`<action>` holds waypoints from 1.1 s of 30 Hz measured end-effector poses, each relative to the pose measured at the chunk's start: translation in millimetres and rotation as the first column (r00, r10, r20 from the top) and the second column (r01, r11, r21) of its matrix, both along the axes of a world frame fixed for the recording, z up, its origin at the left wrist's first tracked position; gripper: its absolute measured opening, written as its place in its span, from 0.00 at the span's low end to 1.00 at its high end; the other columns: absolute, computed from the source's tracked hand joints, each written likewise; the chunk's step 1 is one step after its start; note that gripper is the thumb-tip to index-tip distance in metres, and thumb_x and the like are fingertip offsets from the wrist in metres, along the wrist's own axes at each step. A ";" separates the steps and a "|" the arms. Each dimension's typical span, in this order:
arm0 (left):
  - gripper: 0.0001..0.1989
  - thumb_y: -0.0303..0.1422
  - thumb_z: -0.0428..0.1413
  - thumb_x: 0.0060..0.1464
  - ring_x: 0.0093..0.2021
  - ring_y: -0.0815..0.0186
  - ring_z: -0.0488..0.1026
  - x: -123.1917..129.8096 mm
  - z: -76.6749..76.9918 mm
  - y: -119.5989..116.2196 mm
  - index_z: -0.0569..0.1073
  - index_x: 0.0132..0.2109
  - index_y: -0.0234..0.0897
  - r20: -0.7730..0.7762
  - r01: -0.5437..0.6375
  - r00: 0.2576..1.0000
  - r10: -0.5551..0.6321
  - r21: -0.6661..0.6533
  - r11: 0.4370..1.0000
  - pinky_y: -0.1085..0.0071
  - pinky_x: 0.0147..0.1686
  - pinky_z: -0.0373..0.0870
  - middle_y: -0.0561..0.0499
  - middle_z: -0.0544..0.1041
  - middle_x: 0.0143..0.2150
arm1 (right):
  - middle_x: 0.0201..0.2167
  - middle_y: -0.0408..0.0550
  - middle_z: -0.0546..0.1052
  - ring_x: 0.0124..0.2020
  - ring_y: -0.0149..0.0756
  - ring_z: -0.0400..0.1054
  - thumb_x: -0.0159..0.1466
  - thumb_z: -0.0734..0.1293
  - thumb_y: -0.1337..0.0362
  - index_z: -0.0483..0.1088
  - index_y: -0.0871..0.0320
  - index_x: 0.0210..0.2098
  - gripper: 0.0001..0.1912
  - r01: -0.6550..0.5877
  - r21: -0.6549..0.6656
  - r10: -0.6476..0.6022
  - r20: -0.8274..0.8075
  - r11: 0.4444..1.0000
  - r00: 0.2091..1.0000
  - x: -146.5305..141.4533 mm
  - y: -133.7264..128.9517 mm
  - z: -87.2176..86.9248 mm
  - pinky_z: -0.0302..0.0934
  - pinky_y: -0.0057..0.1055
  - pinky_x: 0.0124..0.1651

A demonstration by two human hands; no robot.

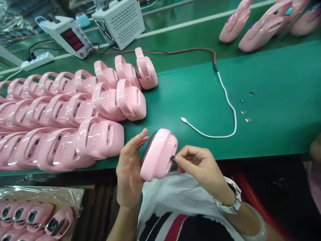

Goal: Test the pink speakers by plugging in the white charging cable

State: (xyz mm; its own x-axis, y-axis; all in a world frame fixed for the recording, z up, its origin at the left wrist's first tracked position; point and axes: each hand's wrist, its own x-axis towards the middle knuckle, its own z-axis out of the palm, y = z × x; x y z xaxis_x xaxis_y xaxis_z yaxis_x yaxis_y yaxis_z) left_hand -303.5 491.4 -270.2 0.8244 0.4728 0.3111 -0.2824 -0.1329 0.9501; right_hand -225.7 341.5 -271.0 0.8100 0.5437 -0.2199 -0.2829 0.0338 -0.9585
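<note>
My left hand (130, 167) holds a glossy pink device (163, 154) with a carrying handle, tilted over the table's front edge. The palm lies against its dark face and the fingers point up. Between the thumb and forefinger of my right hand (198, 164) is a small black card (173, 158), at the right side of the device's pink shell. Whether the card is partly inside a slot cannot be made out. A white cable (227, 97) with a small plug lies beyond my hands on the green table (195, 97).
Rows of pink devices (105, 137) fill the left of the table. Small cards (248, 120) lie at the right. More pink devices (260, 33) stand at the back right. Power supplies (72, 38) are at the back left. A tray of devices (37, 214) sits lower left.
</note>
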 end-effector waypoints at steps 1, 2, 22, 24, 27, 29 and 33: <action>0.31 0.56 0.41 0.60 0.61 0.49 0.64 0.9 -3.5 3.2 0.68 0.59 0.43 -0.051 0.042 0.998 -0.047 -0.084 0.996 0.49 0.62 0.61 0.44 0.66 0.62 | 0.16 0.43 0.71 0.18 0.28 0.65 0.56 0.69 0.61 0.69 0.60 0.21 0.11 0.008 -0.005 -0.008 0.018 1.000 1.000 -1.0 -0.1 -1.3 0.60 0.24 0.21; 0.35 0.60 0.40 0.57 0.62 0.48 0.62 1.6 -7.2 5.5 0.67 0.60 0.43 -0.076 0.089 0.992 -0.096 -0.098 0.991 0.49 0.62 0.61 0.43 0.64 0.63 | 0.16 0.43 0.72 0.18 0.29 0.65 0.56 0.69 0.62 0.69 0.59 0.21 0.11 0.026 -0.016 -0.025 0.061 1.000 0.998 -2.1 -0.1 -2.8 0.60 0.24 0.21; 0.30 0.44 0.63 0.50 0.48 0.57 0.72 9.8 -5.4 -9.2 0.68 0.58 0.40 -0.243 -0.052 0.969 0.040 -0.042 0.998 0.64 0.49 0.71 0.46 0.72 0.50 | 0.19 0.40 0.71 0.20 0.27 0.63 0.64 0.65 0.69 0.67 0.54 0.23 0.12 0.044 -0.207 0.211 0.965 0.977 -0.156 60.6 -3.5 13.4 0.54 0.28 0.24; 0.29 0.45 0.62 0.51 0.48 0.57 0.71 11.4 -2.9 -9.8 0.69 0.57 0.40 -0.250 -0.066 0.966 0.062 -0.008 0.998 0.64 0.50 0.71 0.47 0.72 0.50 | 0.18 0.40 0.70 0.20 0.28 0.62 0.65 0.63 0.69 0.67 0.54 0.23 0.13 0.038 -0.236 0.238 0.948 0.971 -0.210 62.7 -2.4 11.8 0.54 0.28 0.24; 0.28 0.46 0.61 0.51 0.47 0.58 0.72 14.3 0.0 -11.2 0.70 0.56 0.39 -0.253 -0.090 0.963 0.095 0.029 0.996 0.65 0.50 0.71 0.47 0.73 0.48 | 0.18 0.41 0.68 0.20 0.29 0.60 0.66 0.60 0.70 0.66 0.54 0.22 0.16 0.014 -0.287 0.279 0.918 0.958 -0.283 66.4 -1.5 13.0 0.54 0.29 0.24; 0.28 0.46 0.61 0.51 0.46 0.58 0.72 15.8 0.8 -12.0 0.70 0.55 0.38 -0.246 -0.093 0.965 0.096 0.023 0.995 0.65 0.50 0.71 0.47 0.73 0.48 | 0.18 0.41 0.67 0.20 0.29 0.58 0.66 0.60 0.71 0.66 0.55 0.22 0.16 -0.017 -0.295 0.272 0.901 0.955 -0.338 69.8 -1.1 16.4 0.53 0.30 0.24; 0.27 0.43 0.63 0.50 0.47 0.58 0.71 15.2 -0.7 -12.3 0.70 0.56 0.39 -0.235 -0.085 0.968 0.083 0.003 0.996 0.67 0.49 0.70 0.48 0.73 0.49 | 0.18 0.41 0.65 0.19 0.29 0.55 0.64 0.63 0.72 0.66 0.56 0.22 0.15 -0.086 -0.287 0.226 0.879 0.954 -0.421 76.9 -1.0 26.1 0.51 0.30 0.23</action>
